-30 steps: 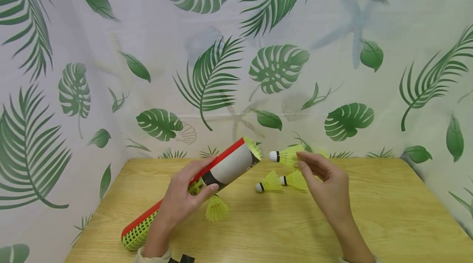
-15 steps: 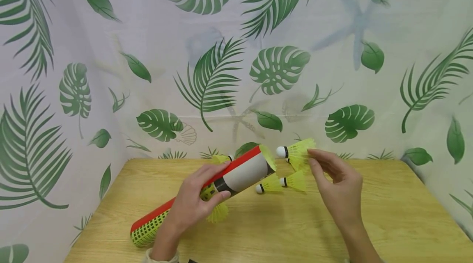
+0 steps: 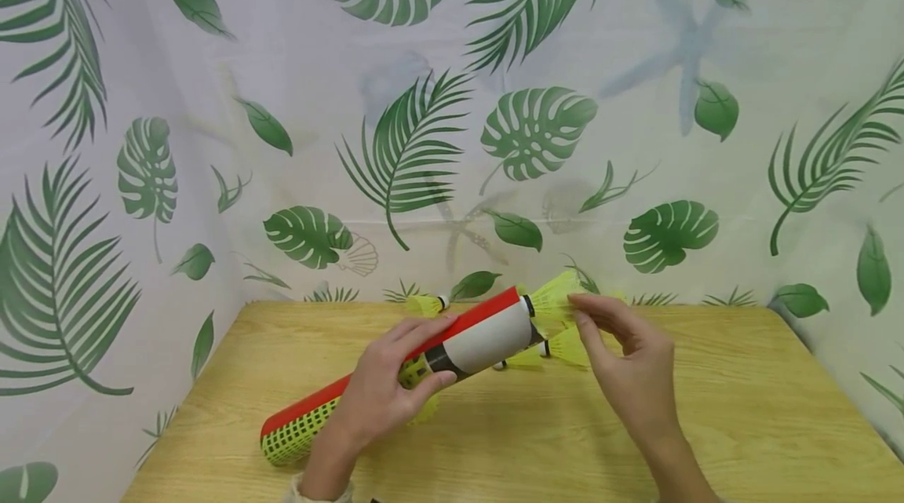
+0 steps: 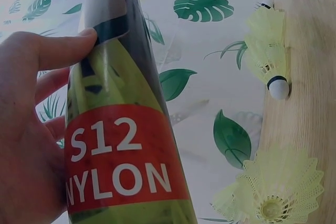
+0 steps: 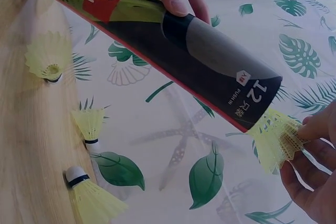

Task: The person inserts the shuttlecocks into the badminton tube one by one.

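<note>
- The left hand (image 3: pixel 384 385) has its grip wrapped round the tube (image 3: pixel 487 342) at about the middle, thumb on the near side and fingers over the far side.
- The tube slants above the worktop (image 3: pixel 741 409), mouth up towards the right hand (image 3: pixel 632 366), other end down at the left; whether that lower end touches the wood, I cannot tell.
- The right hand's grip is narrow, pinching a shuttlecock (image 3: pixel 554 299) by its yellow skirt between thumb and fingers.
- That shuttlecock is at the tube's mouth, cork end towards the tube, skirt outside; in the right wrist view the rim hides the cork, so how deep it sits cannot be told.
- The tube has a red strip, yellow-green lattice, grey and black areas, and a red label (image 4: pixel 123 156) reading "S12 NYLON".
- A far shuttlecock (image 3: pixel 425 304) lies beyond the tube, by the back edge of the worktop.
- Two side shuttlecocks (image 3: pixel 567 348) lie near each other below the tube's mouth, partly covered.
- A near shuttlecock (image 3: pixel 426 411) shows only some skirt beneath the left thumb.
- A white cloth (image 3: pixel 636 165) printed with green leaves hangs behind.
</note>
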`<state>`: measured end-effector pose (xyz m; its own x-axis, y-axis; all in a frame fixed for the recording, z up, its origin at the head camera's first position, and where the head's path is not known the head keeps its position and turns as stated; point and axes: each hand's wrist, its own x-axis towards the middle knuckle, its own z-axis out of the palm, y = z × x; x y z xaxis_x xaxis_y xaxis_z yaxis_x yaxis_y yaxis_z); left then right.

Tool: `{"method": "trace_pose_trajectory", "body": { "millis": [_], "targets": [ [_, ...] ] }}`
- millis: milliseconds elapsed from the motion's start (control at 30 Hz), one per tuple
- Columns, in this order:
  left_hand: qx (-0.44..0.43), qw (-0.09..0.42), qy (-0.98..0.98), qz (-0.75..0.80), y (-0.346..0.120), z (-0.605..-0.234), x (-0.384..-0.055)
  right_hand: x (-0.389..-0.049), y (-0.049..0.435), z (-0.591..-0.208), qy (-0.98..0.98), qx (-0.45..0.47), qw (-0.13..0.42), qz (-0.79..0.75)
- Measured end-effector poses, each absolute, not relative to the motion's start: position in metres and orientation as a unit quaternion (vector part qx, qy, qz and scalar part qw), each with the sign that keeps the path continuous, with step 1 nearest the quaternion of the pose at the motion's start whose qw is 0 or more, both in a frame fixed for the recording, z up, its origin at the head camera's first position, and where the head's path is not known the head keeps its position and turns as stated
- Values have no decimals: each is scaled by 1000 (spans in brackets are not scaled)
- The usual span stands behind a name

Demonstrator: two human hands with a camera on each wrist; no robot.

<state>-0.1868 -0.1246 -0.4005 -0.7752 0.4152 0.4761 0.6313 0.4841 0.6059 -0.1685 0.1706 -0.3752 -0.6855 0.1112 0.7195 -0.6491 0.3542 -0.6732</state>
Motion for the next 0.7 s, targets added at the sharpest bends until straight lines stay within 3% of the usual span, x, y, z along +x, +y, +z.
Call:
{"method": "trace_pose_trajectory", "body": {
  "millis": [700],
  "targets": [
    [-310, 138, -854, -394, -122, -401, -186, -166, 157, -382, -780, 219, 314, 496]
  ]
}}
